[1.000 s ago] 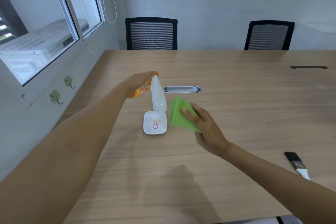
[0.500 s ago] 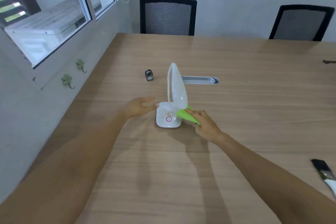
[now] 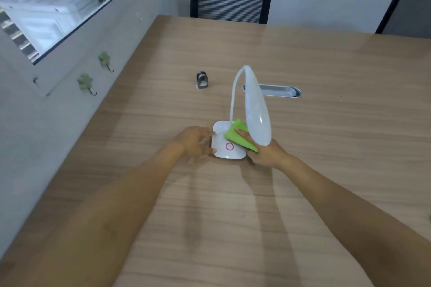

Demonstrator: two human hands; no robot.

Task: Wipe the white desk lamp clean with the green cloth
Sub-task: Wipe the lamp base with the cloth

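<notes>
Wooden table (image 3: 326, 170), green cloth (image 3: 235, 134) on white desk lamp (image 3: 227, 147), no readable writing

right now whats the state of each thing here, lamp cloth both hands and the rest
white desk lamp: upright on the table, head bent down over its base
green cloth: folded, pressed on the lamp base
right hand: holding the cloth against the base
left hand: open, fingers against the base's left edge
small metal object: standing on the table, untouched
cable slot: set in the tabletop; open or shut unclear
</notes>
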